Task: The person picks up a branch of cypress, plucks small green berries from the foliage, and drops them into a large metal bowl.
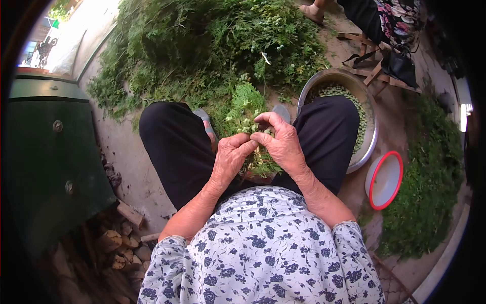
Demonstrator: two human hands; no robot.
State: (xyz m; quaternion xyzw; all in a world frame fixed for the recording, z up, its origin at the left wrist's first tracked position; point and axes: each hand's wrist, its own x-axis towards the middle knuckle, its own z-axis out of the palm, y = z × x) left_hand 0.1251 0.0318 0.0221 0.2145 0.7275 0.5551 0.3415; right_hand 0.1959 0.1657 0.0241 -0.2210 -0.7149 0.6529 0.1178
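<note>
Green and feathery, a sprig (246, 99) sat pinched in the left hand (232, 158); the right hand (281, 143) curled against its cones (246, 123), hold unclear. Beyond the grip spread heaped branches (202, 45); right of it stood a steel basin (370, 112).

right knee (329, 121) stands between sprig (247, 97) and basin (368, 106), with room above it.

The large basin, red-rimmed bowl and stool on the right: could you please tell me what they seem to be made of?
Large basin: metal, probably polished stainless steel, from its shiny, silvery rim.
Red-rimmed bowl: probably smooth plastic, from its pale, even wall and bright rim, though enamel is possible.
Stool: apparently brown wood, from its crossed bars; its finish is unclear.
</note>
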